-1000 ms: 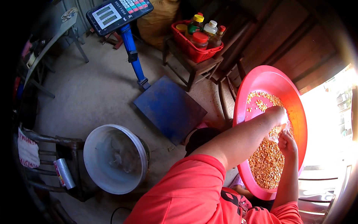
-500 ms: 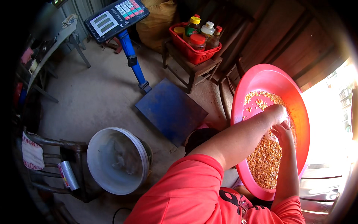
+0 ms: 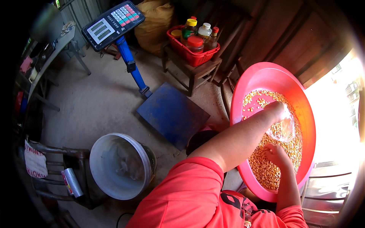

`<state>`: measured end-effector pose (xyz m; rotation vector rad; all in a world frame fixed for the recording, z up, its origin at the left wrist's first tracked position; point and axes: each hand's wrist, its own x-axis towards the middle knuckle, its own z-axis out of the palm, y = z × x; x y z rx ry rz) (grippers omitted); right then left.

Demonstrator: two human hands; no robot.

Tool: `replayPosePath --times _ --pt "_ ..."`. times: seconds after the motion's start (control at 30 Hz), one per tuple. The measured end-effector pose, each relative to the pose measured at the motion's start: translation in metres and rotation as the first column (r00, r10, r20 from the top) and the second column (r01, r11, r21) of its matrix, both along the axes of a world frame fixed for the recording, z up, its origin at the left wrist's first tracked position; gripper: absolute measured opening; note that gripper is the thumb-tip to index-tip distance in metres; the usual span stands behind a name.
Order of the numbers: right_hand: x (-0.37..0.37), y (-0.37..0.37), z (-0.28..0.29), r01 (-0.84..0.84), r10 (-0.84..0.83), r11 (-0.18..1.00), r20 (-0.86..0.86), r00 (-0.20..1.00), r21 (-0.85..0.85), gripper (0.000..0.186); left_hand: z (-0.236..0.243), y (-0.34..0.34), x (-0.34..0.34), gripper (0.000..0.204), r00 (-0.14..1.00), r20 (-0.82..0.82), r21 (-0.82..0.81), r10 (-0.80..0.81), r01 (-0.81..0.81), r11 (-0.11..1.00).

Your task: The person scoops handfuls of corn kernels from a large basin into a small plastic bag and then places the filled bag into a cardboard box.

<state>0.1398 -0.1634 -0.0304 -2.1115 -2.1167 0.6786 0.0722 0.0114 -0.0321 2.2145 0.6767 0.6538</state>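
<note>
A large pink plastic basin (image 3: 255,74) holds loose yellow corn kernels (image 3: 262,167), piled thickest toward its near side. Over the kernels, my left hand (image 3: 279,110) grips a clear plastic bag (image 3: 284,131) with some kernels in or behind it. Its fingertips are partly hidden by the wrist and washed out by glare. Just below the bag, my right hand (image 3: 277,155) is down at the kernels, fingers curled in among them. How many kernels it has is hidden.
Left of me stand a blue platform scale (image 3: 173,114), a white bucket (image 3: 118,167) with something pale inside, and a chair (image 3: 62,152) bearing a plastic-bag roll (image 3: 72,182). A red basket (image 3: 199,59) of jars sits on another chair (image 3: 192,72). A tan sack (image 3: 154,26) is behind.
My right hand has left the bag and dropped toward me, down to the kernels. The bag now hangs fuller in view from my left hand. The whole view has shifted slightly.
</note>
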Motion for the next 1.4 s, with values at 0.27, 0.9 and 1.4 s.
replayPosePath --times 0.27,0.9,1.4 --pt "-0.013 0.003 -0.022 -0.278 0.268 0.946 -0.082 0.960 -0.168 0.027 -0.025 0.011 0.023 0.019 0.999 -0.050 0.168 -0.020 0.028 0.985" --pt "0.044 0.046 0.016 0.454 -0.336 0.798 -0.918 -0.211 -0.397 0.016 0.004 0.005 0.003 0.022 0.947 -0.311 0.326 -0.078 0.183 0.928" --pt "0.035 0.022 0.027 0.277 -0.335 0.942 -0.585 0.738 -0.190 0.019 0.011 -0.004 -0.018 0.011 0.997 -0.024 0.002 -0.070 0.070 0.998"
